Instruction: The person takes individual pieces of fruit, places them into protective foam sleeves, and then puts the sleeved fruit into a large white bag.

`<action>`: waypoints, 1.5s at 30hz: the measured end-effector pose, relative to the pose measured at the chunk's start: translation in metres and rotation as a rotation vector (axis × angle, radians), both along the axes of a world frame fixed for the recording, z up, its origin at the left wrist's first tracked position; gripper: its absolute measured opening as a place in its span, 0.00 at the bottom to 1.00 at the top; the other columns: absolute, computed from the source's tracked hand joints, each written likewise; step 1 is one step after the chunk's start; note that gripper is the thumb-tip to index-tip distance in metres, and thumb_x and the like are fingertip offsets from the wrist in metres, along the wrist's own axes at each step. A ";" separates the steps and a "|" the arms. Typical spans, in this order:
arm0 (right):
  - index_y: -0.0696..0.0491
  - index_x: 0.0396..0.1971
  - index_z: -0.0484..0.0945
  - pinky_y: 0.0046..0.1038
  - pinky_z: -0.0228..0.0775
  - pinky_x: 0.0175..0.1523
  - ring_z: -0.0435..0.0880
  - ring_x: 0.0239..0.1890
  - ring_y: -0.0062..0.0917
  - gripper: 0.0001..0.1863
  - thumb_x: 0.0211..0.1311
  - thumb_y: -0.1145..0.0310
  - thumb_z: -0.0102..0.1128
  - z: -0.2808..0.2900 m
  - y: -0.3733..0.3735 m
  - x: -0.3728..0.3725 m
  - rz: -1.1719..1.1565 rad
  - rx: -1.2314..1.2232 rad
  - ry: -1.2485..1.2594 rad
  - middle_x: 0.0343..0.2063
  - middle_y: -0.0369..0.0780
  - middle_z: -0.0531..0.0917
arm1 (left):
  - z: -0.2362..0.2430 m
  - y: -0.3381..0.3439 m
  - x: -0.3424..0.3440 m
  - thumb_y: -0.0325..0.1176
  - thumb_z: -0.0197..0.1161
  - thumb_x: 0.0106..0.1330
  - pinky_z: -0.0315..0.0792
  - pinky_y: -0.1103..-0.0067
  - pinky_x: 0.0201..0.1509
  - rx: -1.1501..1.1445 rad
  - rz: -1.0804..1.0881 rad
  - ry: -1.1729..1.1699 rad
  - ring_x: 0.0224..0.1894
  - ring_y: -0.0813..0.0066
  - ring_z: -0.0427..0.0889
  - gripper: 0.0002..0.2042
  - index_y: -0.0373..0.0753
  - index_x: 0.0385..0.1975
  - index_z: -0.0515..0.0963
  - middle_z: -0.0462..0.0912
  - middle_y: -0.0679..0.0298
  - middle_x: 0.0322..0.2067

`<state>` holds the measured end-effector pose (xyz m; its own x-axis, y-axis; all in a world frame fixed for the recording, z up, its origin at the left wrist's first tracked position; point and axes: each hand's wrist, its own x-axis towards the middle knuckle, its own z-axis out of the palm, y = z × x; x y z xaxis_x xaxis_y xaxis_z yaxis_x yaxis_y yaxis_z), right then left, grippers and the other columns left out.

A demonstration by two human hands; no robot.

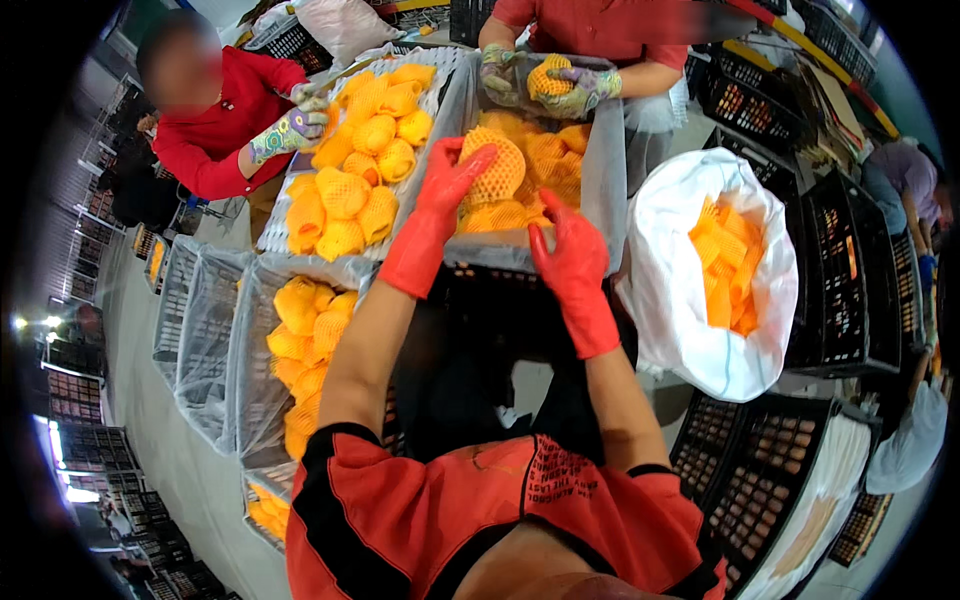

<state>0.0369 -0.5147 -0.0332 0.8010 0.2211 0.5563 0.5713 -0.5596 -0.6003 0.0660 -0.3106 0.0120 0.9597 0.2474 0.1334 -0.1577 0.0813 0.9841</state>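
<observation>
A red rubber glove covers my left hand, which is closed around a round fruit in a yellow foam net. It holds the fruit above a crate lined with clear plastic, where more netted fruit lies. My right hand, gloved the same way, is at the crate's near edge. Its thumb and fingers are apart, with nothing between them. On the left, a tray of fruit in yellow nets stands beside this crate.
A white sack of yellow foam nets stands at right. Another lined crate holds netted fruit at left. Across from me, a co-worker's patterned gloves hold a netted fruit; another co-worker's glove reaches the tray. Black crates are stacked at right.
</observation>
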 end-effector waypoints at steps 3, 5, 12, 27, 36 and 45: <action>0.48 0.67 0.67 0.31 0.72 0.54 0.79 0.49 0.25 0.31 0.63 0.70 0.64 -0.003 0.016 -0.021 0.329 0.810 0.412 0.52 0.37 0.78 | 0.023 -0.018 -0.064 0.36 0.71 0.63 0.74 0.79 0.51 -0.054 0.078 -0.126 0.48 0.75 0.77 0.25 0.34 0.52 0.65 0.75 0.58 0.48; 0.48 0.70 0.61 0.31 0.70 0.59 0.74 0.57 0.24 0.31 0.68 0.73 0.59 0.013 0.027 -0.055 0.513 1.099 0.597 0.60 0.40 0.70 | 0.026 -0.031 -0.095 0.35 0.70 0.64 0.74 0.79 0.51 -0.058 0.093 -0.184 0.47 0.77 0.77 0.22 0.34 0.51 0.67 0.75 0.59 0.48; 0.55 0.70 0.56 0.31 0.69 0.63 0.74 0.60 0.28 0.33 0.69 0.71 0.59 0.042 0.015 -0.122 0.492 1.523 0.633 0.59 0.44 0.72 | 0.024 -0.065 -0.176 0.29 0.72 0.54 0.67 0.67 0.65 0.630 -0.059 -0.338 0.65 0.54 0.69 0.36 0.39 0.65 0.65 0.63 0.51 0.65; 0.56 0.71 0.53 0.40 0.59 0.68 0.66 0.64 0.37 0.54 0.46 0.66 0.78 0.029 0.009 -0.178 0.085 0.535 0.066 0.62 0.47 0.64 | -0.005 -0.080 -0.240 0.33 0.59 0.73 0.70 0.74 0.61 -0.358 0.071 -0.273 0.54 0.71 0.77 0.15 0.31 0.53 0.74 0.80 0.59 0.51; 0.57 0.64 0.63 0.33 0.62 0.68 0.70 0.63 0.28 0.48 0.43 0.64 0.82 0.021 -0.019 -0.178 0.684 1.108 0.542 0.60 0.41 0.71 | -0.001 -0.074 -0.246 0.39 0.58 0.74 0.76 0.76 0.53 -0.056 0.158 -0.220 0.47 0.72 0.82 0.15 0.33 0.49 0.74 0.81 0.60 0.45; 0.55 0.61 0.64 0.33 0.65 0.66 0.72 0.61 0.27 0.45 0.43 0.62 0.81 0.019 -0.008 -0.190 0.436 0.648 0.507 0.55 0.41 0.73 | -0.003 -0.049 -0.233 0.33 0.60 0.71 0.77 0.79 0.44 -0.305 0.029 -0.021 0.39 0.76 0.83 0.09 0.35 0.43 0.79 0.84 0.65 0.38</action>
<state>-0.1530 -0.5231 -0.0144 0.9014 0.3283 0.2824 0.2361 0.1741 -0.9560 -0.1672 -0.3600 0.0091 0.9493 0.3066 0.0688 -0.1847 0.3674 0.9115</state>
